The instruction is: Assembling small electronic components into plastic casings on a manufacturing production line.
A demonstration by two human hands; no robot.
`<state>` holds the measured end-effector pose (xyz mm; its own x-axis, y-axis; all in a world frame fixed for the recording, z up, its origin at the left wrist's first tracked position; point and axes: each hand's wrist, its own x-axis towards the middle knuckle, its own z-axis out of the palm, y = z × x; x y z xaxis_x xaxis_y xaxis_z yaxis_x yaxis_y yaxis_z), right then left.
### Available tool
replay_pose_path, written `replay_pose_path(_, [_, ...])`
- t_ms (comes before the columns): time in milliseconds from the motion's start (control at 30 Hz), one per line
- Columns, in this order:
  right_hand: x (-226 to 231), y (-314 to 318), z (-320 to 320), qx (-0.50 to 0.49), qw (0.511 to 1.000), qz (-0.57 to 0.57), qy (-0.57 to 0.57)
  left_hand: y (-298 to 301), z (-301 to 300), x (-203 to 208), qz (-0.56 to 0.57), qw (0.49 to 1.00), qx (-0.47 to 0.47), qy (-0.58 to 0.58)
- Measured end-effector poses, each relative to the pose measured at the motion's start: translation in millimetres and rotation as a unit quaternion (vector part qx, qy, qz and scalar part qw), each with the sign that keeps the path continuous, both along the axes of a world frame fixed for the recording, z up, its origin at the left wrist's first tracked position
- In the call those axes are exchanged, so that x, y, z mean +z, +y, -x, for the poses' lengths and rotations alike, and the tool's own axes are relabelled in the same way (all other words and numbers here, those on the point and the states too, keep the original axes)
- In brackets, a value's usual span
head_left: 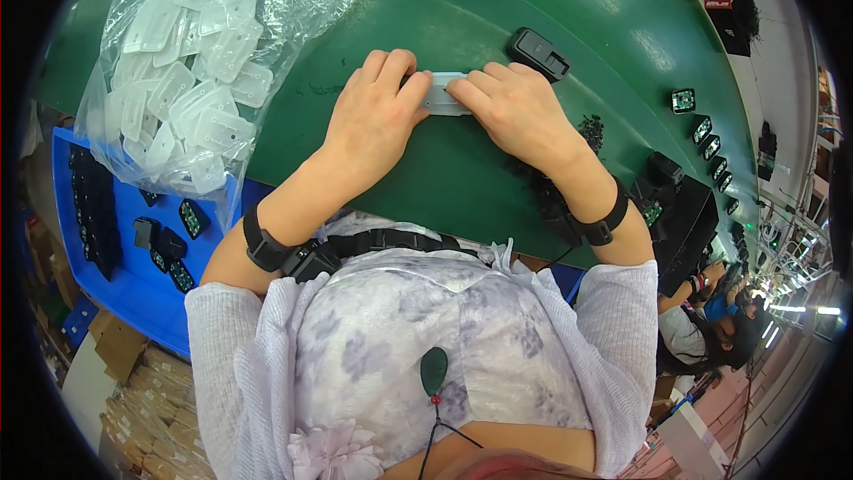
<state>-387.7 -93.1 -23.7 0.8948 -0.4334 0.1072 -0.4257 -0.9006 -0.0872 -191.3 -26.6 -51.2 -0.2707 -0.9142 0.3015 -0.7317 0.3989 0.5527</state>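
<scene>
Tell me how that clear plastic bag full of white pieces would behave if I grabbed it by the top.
The clear bag looks thin and crinkled, so it would probably sag. Its white plastic pieces lie loose, so they would likely slide downward. It seems light, judging by the flat, thin parts.

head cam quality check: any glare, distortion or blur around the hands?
Head view: strong fisheye, the green table edge bows and the corners go black. Soft glare patches on the table top right and on the clear bag of white parts. Left hand and right hand are sharp and evenly lit on the small white part, casting only faint shadows. The far right background is blown out by lamps.
</scene>
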Motion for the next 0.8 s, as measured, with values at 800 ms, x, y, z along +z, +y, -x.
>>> replay_pose_path(800, [14.8,25.4,-5.4,-0.131,0.985,-0.046,-0.103,-0.4,-14.2,-5.0,-0.012,0.996,-0.027,0.087])
